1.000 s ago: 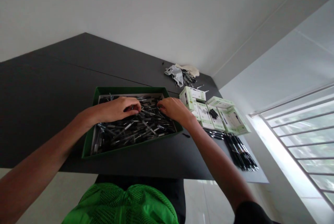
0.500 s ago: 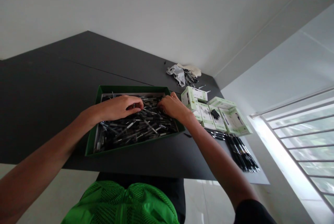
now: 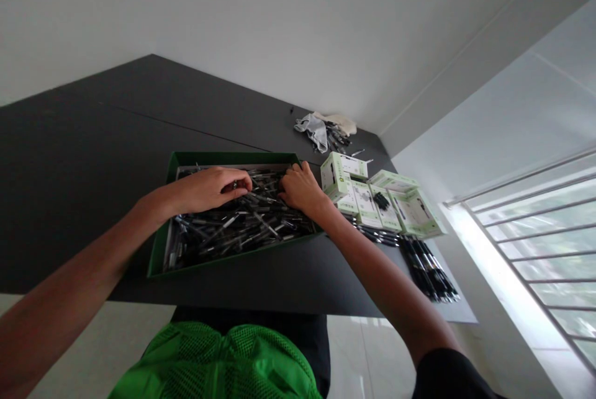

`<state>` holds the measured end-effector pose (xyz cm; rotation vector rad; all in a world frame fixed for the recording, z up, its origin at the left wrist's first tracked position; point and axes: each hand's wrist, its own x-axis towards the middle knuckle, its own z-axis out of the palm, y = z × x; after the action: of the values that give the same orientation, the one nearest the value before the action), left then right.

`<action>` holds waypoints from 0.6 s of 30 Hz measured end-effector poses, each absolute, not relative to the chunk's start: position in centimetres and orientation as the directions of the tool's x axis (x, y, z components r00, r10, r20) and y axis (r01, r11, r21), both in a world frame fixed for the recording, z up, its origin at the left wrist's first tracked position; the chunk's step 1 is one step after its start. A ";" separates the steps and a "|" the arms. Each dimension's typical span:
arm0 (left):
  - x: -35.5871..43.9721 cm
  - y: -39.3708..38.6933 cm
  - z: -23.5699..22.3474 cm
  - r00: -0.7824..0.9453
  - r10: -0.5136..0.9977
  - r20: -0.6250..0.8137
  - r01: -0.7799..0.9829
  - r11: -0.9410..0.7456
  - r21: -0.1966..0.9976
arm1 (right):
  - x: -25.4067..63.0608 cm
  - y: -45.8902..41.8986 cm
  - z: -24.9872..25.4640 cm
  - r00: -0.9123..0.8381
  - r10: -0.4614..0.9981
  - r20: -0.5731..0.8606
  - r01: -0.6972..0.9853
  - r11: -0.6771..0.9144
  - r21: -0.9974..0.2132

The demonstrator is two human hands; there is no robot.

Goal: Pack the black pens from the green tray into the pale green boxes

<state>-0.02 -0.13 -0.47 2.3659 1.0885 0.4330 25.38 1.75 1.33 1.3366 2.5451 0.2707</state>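
Note:
A dark green box (image 3: 157,256) holds a jumbled heap of black and clear pens (image 3: 223,231). My left hand (image 3: 212,189) is over the heap, fingers curled towards the thumb, with the end of a pen showing in the grip. At the box's right end, my right hand (image 3: 300,189) reaches down into the pens with bent fingers. Its fingertips are hidden, and what they pinch I cannot make out.
Right of the box stand open pale green cartons (image 3: 336,177), one with small black pieces (image 3: 382,201) on it. Black pens lie in rows (image 3: 428,268) near the table's right edge. Behind are a grey-white cloth (image 3: 314,131) and more loose pens (image 3: 339,135).
The view has shifted slightly. My right hand has moved a little within the right end of the box, its fingers still down at the pens. My left hand keeps nearly the same curled pose.

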 end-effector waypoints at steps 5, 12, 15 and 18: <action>-0.1 0.0 -0.5 0.604 0.794 0.074 0.646 -0.542 0.538 | 25.1 2.2 0.7 -0.542 0.835 -0.099 0.785 0.545 0.294; -0.2 -0.1 -0.4 0.571 0.817 0.081 0.669 -0.521 0.531 | 24.6 2.9 0.8 -0.530 0.841 -0.108 0.800 0.538 0.265; -0.2 -0.2 -0.1 0.558 0.825 0.084 0.672 -0.509 0.538 | 24.3 3.1 0.8 -0.519 0.847 -0.116 0.809 0.531 0.253; -0.1 -0.2 0.1 0.554 0.827 0.091 0.670 -0.509 0.540 | 24.0 2.9 0.8 -0.503 0.856 -0.115 0.822 0.516 0.241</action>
<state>-0.13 -0.22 0.06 2.3441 1.2107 0.4726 23.96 2.90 0.80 1.4280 2.5373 0.2280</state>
